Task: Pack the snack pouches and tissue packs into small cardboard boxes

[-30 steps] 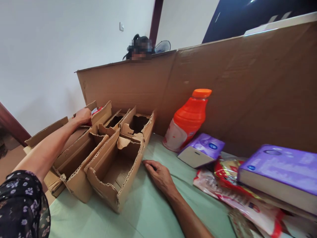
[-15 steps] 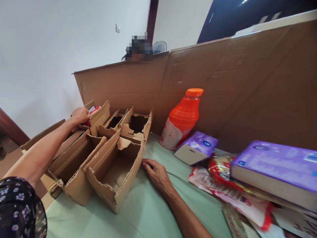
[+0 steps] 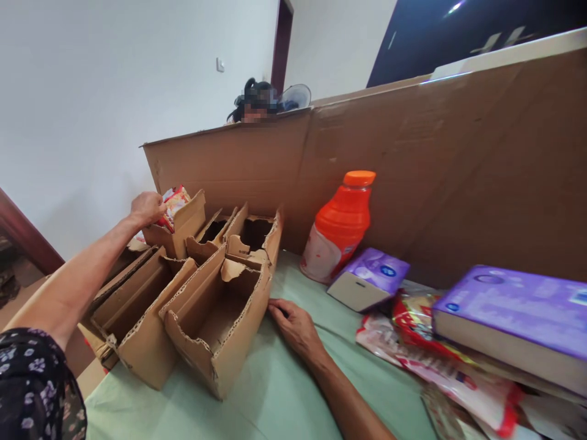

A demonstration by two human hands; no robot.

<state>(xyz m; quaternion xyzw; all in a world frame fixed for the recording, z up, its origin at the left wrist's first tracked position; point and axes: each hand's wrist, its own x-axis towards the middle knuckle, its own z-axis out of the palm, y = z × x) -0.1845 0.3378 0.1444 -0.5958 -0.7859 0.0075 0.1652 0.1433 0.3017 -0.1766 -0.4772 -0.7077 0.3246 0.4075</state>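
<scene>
My left hand point(image 3: 147, 208) is closed on a red and yellow snack packet point(image 3: 173, 205), which sticks up out of the far left cardboard box point(image 3: 183, 229). My right hand point(image 3: 296, 327) lies flat on the green tablecloth point(image 3: 275, 391), fingers stretched out and touching the near corner of a torn open cardboard box point(image 3: 224, 330). Several other open cardboard boxes point(image 3: 137, 305) stand side by side between my two arms.
A tall cardboard wall point(image 3: 413, 165) runs along the back. In front of it stand an orange bottle point(image 3: 342, 229), a purple box point(image 3: 369, 278), a larger purple box point(image 3: 513, 321) and red snack packets point(image 3: 435, 354). A person's head point(image 3: 254, 104) shows behind the wall.
My left hand has lifted the snack packet higher out of the far box. My right hand has stayed flat by the near box.
</scene>
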